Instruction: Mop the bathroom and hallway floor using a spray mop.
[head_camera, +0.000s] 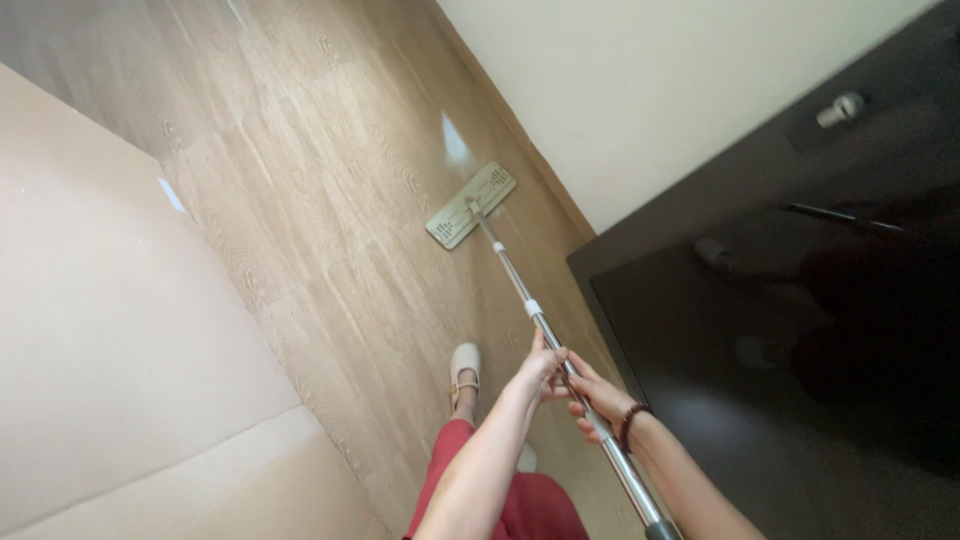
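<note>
A wood-grain floor is bounded by a cream wall at 1 o'clock, a dark door with a metal handle at 3 o'clock, and a beige panel at 9 o'clock. A mop is grasped on its metal pole by both hands: the left hand is clenched just above the right hand. Its flat head lies on the floor at 11 o'clock from the grip, near the wall. A sandalled foot is seen beside the pole.
</note>
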